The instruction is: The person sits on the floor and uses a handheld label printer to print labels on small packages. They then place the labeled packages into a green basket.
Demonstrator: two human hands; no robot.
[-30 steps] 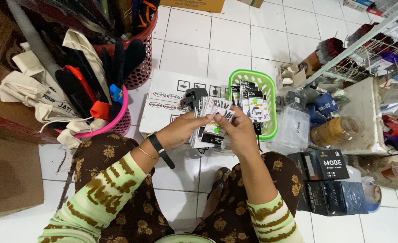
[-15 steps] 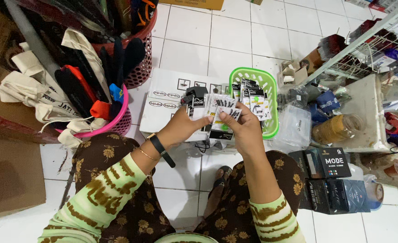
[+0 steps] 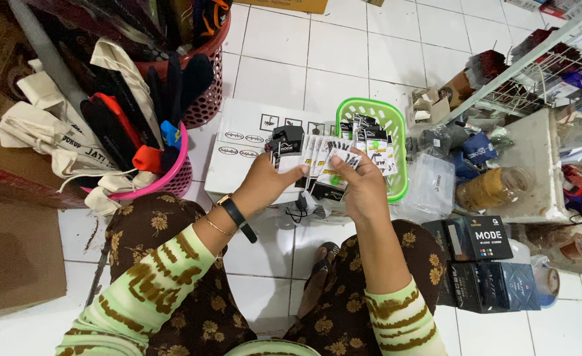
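Floor (image 3: pixel 343 53) of white tiles; flat white box (image 3: pixel 245 142) beside green basket (image 3: pixel 396 125). Above them, left hand (image 3: pixel 264 184) and right hand (image 3: pixel 363 188), each grip clamped on fanned small packets (image 3: pixel 327 158), held over box edge

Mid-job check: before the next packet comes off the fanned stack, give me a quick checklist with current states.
1. Left hand grips the fanned stack of small packets: ok.
2. Right hand pinches the rightmost packet at its edge: ok.
3. Green basket sits just beyond the hands, within reach, with more packets standing in it: ok.
4. Room left in the green basket for another packet: cannot tell, as the hands cover its near end.
5. White carton under the hands lies flat: ok.
6. Number of packets left in the stack: cannot tell, since they overlap.
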